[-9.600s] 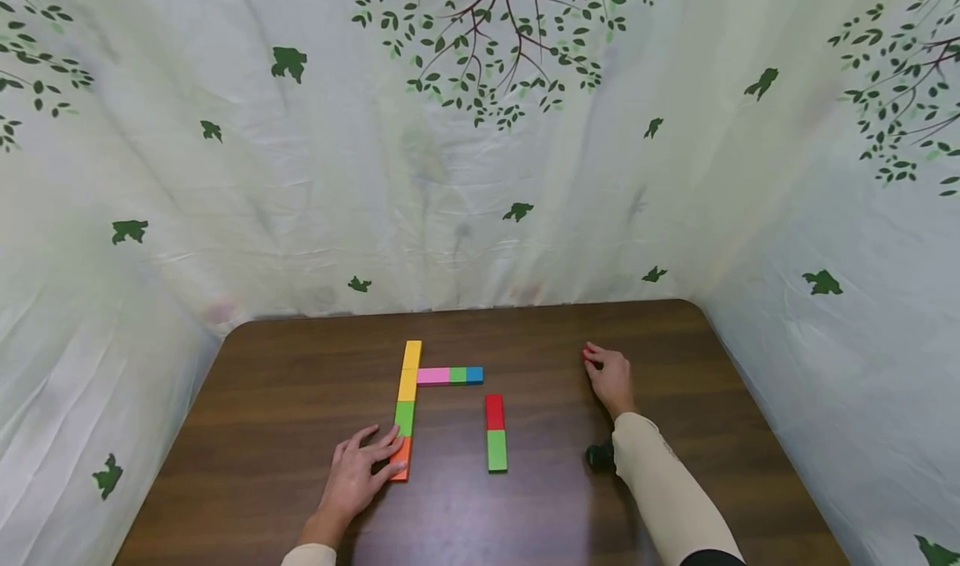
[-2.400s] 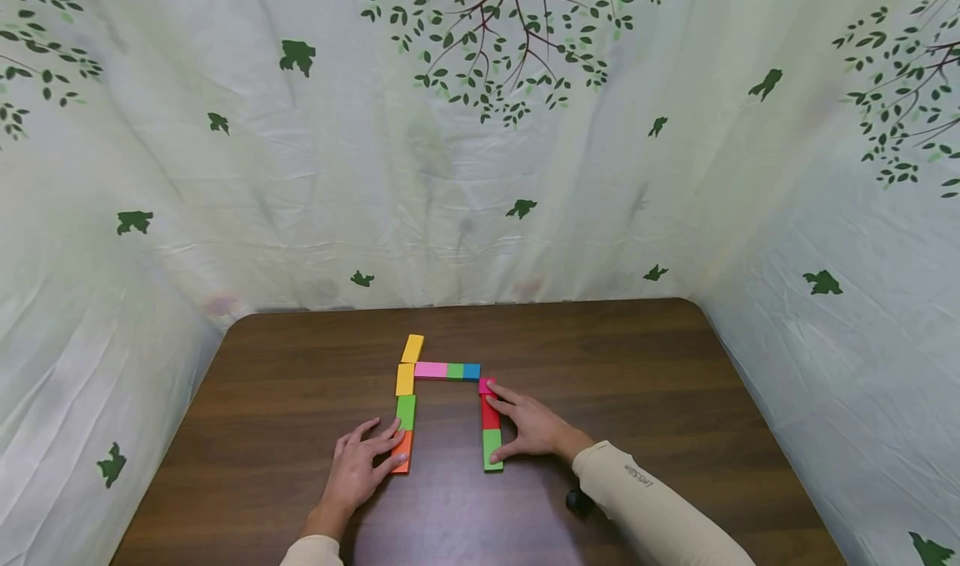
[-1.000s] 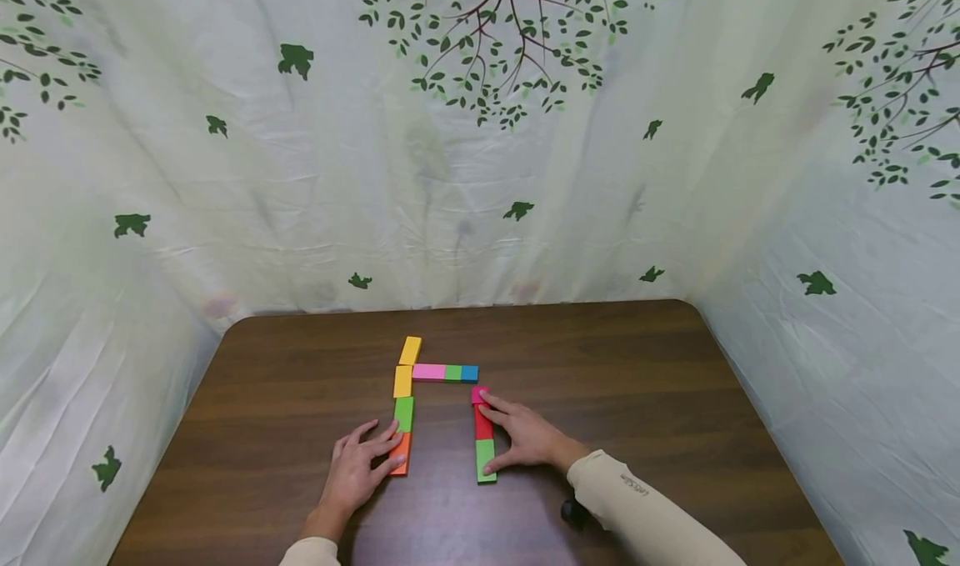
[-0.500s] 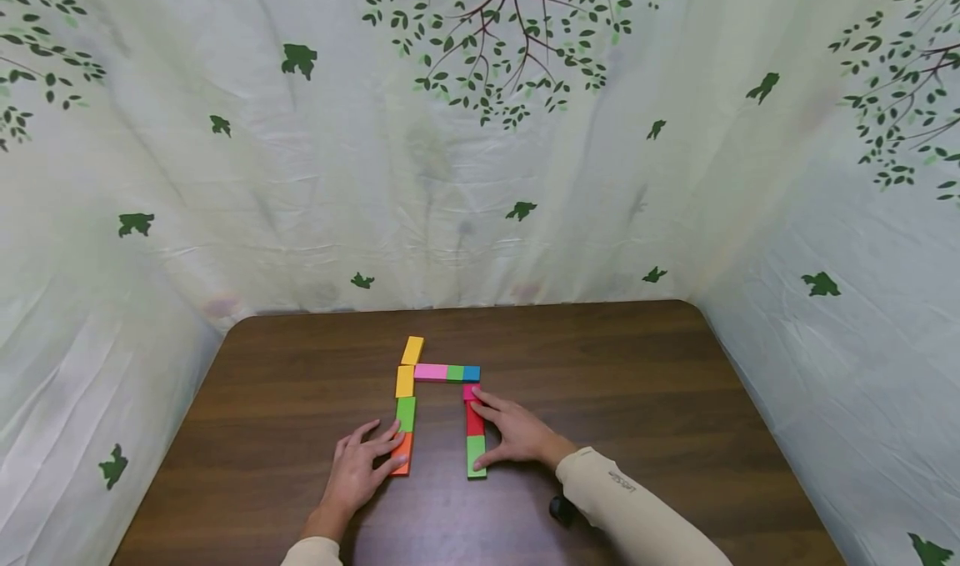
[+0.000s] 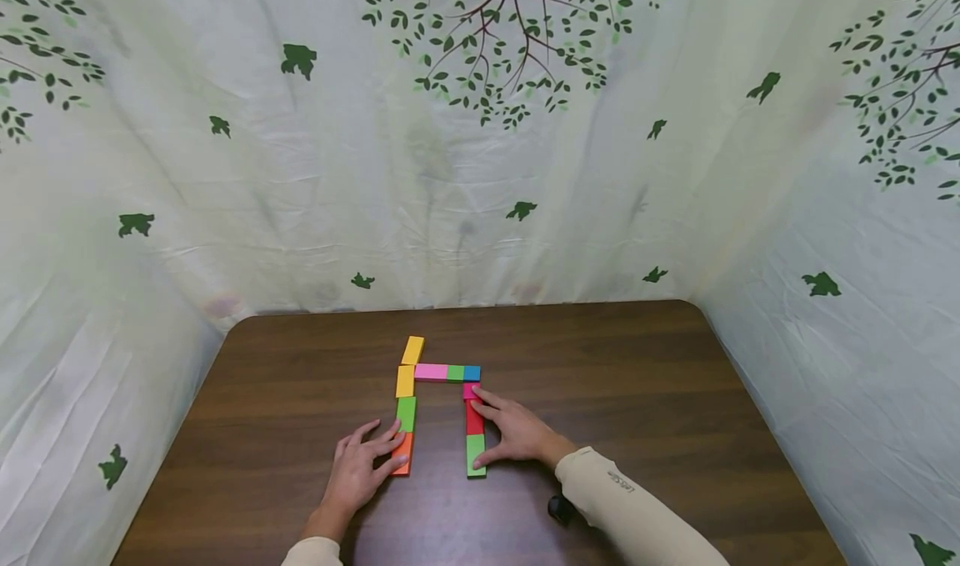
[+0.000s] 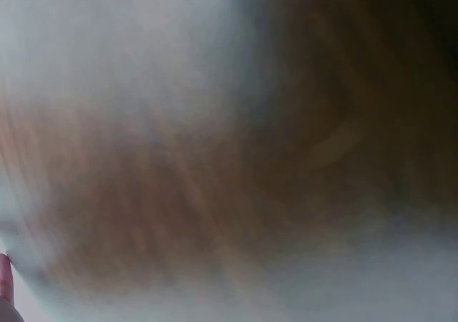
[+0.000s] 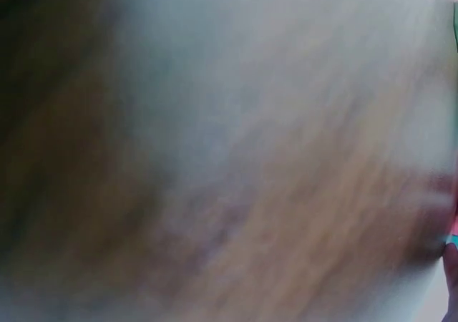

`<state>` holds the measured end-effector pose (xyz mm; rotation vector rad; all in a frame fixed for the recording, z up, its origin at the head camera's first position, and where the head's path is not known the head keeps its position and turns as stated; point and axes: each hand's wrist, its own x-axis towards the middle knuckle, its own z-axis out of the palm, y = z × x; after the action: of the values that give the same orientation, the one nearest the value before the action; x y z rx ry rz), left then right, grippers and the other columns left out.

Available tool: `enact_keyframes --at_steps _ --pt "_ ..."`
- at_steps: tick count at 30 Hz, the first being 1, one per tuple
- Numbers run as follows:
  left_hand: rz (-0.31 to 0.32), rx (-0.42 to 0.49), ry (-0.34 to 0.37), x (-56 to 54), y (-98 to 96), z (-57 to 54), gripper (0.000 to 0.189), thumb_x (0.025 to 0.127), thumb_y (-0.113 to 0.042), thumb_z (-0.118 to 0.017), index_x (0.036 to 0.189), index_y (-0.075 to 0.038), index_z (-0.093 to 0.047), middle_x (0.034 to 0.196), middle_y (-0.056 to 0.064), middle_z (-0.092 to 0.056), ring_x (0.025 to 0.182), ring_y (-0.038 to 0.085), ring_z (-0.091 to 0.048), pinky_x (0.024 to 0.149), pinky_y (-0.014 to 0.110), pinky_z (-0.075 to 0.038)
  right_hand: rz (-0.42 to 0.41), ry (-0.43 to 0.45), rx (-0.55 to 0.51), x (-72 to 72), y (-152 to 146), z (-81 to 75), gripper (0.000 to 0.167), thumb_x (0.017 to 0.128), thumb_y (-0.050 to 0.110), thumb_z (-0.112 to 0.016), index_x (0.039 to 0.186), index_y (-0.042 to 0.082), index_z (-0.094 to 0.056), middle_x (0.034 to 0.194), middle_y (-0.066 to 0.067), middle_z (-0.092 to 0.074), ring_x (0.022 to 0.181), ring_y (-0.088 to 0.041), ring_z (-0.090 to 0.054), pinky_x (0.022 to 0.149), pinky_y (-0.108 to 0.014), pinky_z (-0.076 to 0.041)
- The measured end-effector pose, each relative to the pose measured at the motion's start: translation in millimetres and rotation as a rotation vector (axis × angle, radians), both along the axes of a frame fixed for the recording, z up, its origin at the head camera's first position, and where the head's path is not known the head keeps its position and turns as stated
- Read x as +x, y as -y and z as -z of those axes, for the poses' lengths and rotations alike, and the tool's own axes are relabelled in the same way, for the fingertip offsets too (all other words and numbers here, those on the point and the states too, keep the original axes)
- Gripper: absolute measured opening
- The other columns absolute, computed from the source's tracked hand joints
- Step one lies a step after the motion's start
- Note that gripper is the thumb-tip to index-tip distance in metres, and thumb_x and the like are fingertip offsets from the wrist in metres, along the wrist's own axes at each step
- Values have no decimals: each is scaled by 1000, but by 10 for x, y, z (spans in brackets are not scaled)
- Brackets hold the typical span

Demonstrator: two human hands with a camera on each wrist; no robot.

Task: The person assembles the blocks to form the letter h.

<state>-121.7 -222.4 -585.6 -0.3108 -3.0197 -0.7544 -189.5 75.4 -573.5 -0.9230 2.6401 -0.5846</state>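
Observation:
In the head view, my left hand rests its fingertips on the orange block, lowest in a column with a green block and two yellow blocks, the upper yellow block tilted. From this column a row runs right: pink block, small green block, blue block. My right hand touches a second column with its fingertips and thumb: magenta block, red block, light green block. The magenta block lies just below the blue one. Both wrist views show mostly blurred tabletop.
Brown wooden table with rounded far corners. A white curtain printed with leaves and branches surrounds its back and sides. A small black object sits under the right sleeve.
The right hand has brought the magenta block from the right to the red block's top end. It has then slid that column left, under the blue block. The left hand stays put.

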Motion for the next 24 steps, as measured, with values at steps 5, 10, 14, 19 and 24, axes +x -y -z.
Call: enact_keyframes --at_steps 5,10,14,19,24 --pt "-2 2 -3 1 -3 -1 48 82 -38 -73 124 -16 -66 132 -1 -60 130 34 -42 99 58 -27 15 5 -8 -7 -1 -5 104 70 71 -69 150 15 -35 161 4 -16 140 -25 -32 109 -43 -34" --pt "-6 -7 11 7 -6 -14 48 83 -38 -72 125 -15 -65 132 0 -60 130 34 -42 99 59 -26 19 13 -6 -10 1 -3 104 70 70 -69 150 16 -35 161 5 -16 140 -26 -33 107 -44 -35" --pt "-7 -14 18 8 -7 -19 48 83 -38 -72 125 -16 -65 133 -1 -59 130 34 -42 99 58 -27 20 20 -9 -13 -3 -8 104 70 70 -69 151 16 -34 161 6 -15 140 -25 -32 108 -44 -35" --pt "-4 -14 16 7 -8 -18 48 83 -38 -71 125 -16 -65 133 -1 -59 131 34 -41 99 58 -27 24 28 -8 -16 -7 -16 103 70 69 -70 150 17 -35 161 7 -15 140 -25 -32 108 -44 -35" --pt "-8 -10 13 7 -7 -11 48 83 -38 -72 125 -16 -65 133 -1 -59 131 33 -41 99 58 -27 21 42 -8 -22 -11 -39 102 70 68 -71 151 17 -34 161 7 -14 141 -25 -31 108 -44 -34"
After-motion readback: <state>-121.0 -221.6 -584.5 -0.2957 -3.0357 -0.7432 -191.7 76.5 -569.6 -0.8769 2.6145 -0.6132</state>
